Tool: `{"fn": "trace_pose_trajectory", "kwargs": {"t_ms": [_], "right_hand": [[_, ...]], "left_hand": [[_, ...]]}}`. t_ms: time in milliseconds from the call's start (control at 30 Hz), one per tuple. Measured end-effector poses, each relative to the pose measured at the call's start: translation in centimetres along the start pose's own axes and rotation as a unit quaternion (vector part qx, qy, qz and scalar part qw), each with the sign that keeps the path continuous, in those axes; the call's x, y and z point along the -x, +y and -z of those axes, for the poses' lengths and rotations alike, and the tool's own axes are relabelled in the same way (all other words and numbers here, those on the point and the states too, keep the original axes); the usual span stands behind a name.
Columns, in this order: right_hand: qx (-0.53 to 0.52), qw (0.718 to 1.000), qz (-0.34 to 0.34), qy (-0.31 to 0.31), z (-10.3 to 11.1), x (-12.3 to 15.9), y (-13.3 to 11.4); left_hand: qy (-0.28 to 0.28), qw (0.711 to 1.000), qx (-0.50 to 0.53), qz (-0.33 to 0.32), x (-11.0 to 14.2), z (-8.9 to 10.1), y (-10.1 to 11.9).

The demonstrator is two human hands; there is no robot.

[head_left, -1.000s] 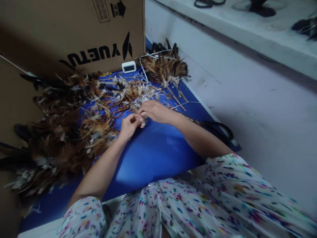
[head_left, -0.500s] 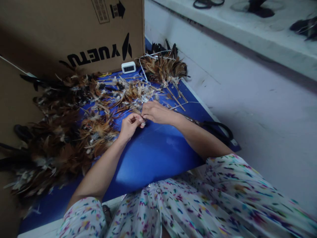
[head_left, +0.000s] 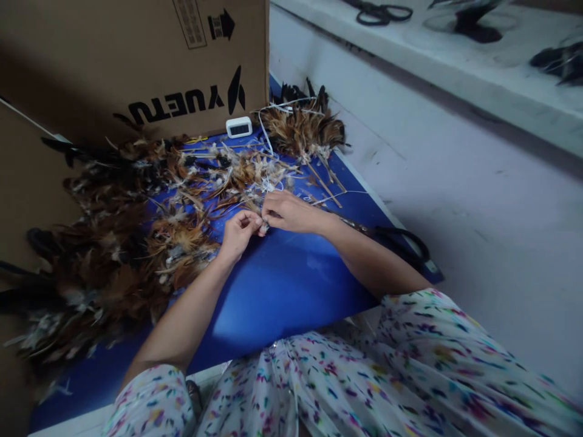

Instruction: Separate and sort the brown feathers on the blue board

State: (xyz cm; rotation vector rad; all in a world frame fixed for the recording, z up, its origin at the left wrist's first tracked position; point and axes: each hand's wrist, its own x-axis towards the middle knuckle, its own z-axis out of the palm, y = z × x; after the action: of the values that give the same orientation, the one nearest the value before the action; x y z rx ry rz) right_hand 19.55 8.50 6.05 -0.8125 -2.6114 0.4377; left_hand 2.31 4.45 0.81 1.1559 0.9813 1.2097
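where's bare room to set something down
The widest bare patch of the blue table lies between the left forearm and right forearm, bordered by the left hand, right hand and floral clothing. Left of it and beyond the hands, loose feathers crowd the surface; beyond the right forearm lie sticks and a black handle.

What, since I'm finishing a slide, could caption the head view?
Left hand and right hand meet at a small pale tuft over a blue tabletop, brown feathers heaped to the left.
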Motion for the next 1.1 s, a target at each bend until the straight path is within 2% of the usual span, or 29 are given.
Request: {"fn": "trace_pose_trajectory", "kwargs": {"t_ms": [167,333,433,533,600,667,700,733,800,867,933,1100], "right_hand": [[0.029,0.999,0.016,0.007,-0.3,0.2,-0.1],[0.125,0.992,0.026,-0.011,-0.1,0.1,-0.6],[0.169,0.984,0.054,-0.021,-0.4,0.0,-1.0],[0.175,0.982,0.071,-0.019,-1.0,0.0,-1.0],[0.151,0.987,0.056,-0.015,-0.9,0.0,-0.4],[0.130,0.991,-0.018,0.009,-0.1,-0.1,0.8],[0.135,0.987,-0.085,0.038,0.5,-0.1,1.8],[0.156,0.971,-0.166,0.075,1.2,-0.1,2.9],[0.214,0.917,-0.317,0.117,2.6,-0.1,5.4],[0.225,0.872,-0.425,0.090,3.6,0.1,7.9],[0.199,0.851,-0.486,0.031,4.2,0.2,9.9],[0.180,0.848,-0.498,-0.016,3.9,0.1,12.7]], "left_hand": [[0.010,0.999,0.025,0.027,-0.1,0.2,-0.3],[0.017,0.996,0.033,0.082,-0.1,0.4,-0.4],[0.021,0.994,0.037,0.097,-0.2,0.6,-0.6],[0.041,0.993,0.021,0.110,-0.4,0.7,-0.7],[0.045,0.993,-0.001,0.110,-0.4,0.6,-0.6],[0.046,0.993,-0.016,0.108,-0.4,0.4,-0.4],[0.046,0.993,-0.019,0.106,-0.3,0.3,-0.3],[0.047,0.993,-0.021,0.104,-0.3,0.2,-0.3],[0.050,0.993,-0.021,0.101,-0.3,0.1,-0.3],[0.051,0.994,-0.025,0.098,-0.3,0.1,-0.4],[0.051,0.994,-0.027,0.096,-0.4,0.2,-0.6],[0.047,0.994,-0.027,0.090,-0.5,0.3,-0.8]]}}
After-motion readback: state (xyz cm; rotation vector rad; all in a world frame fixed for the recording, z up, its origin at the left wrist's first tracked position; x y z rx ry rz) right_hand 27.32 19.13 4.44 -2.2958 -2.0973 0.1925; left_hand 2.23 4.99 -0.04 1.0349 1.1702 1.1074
